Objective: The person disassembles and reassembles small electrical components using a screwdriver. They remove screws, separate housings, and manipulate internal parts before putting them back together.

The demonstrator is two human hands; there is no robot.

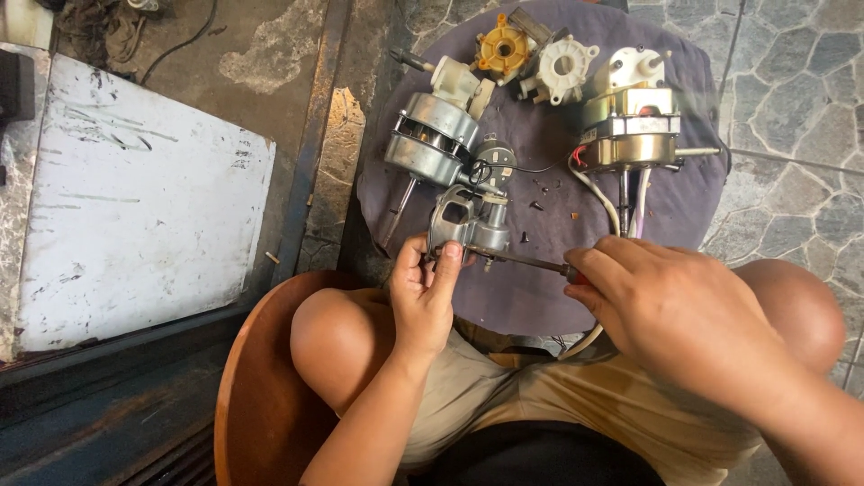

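My left hand (pixel 423 292) grips the lower edge of a grey metal bracket (pixel 468 220) that belongs to a silver fan motor (pixel 432 137) lying on a round purple-grey stool top (pixel 540 297). My right hand (pixel 670 310) holds a screwdriver (pixel 526 262) by its handle. The dark shaft points left and its tip meets the bracket beside my left fingers. A second, brass-coloured fan motor (pixel 630 121) with white and red wires stands upright at the stool's right side.
A yellow gear housing (pixel 504 49) and a white plastic gear part (pixel 562 63) lie at the stool's far edge. Small dark screws (pixel 540 187) are scattered mid-stool. A scratched white panel (pixel 135 198) lies on the floor left. My bare knees flank the stool; I sit on a brown seat (pixel 247 396).
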